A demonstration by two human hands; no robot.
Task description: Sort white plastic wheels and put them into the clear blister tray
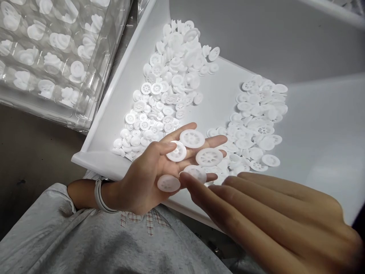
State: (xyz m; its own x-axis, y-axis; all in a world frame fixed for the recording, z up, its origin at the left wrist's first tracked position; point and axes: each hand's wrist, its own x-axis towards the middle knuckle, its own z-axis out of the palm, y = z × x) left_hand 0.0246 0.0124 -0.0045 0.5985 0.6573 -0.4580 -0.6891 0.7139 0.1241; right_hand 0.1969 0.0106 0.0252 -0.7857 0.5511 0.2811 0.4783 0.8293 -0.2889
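My left hand (145, 171) is palm up over the white bin (242, 34), holding several white plastic gears (209, 157) with spoked centres. Its thumb rests on the edge of one smaller gear (177, 151), while the others lie on the spread fingers and the palm. From the lower right comes my right hand (276, 217), its fingers stretched forward and close together. The tip of its index finger touches or nearly touches a gear (196, 174) on the left fingers. The right thumb is hidden.
Inside the bin lie two heaps of similar white parts, a smaller-wheel heap (171, 87) at left and a larger-wheel heap (256, 114) at right. A clear plastic compartment tray (82, 120) with white parts in its pockets stands at upper left, beside the bin's raised edge.
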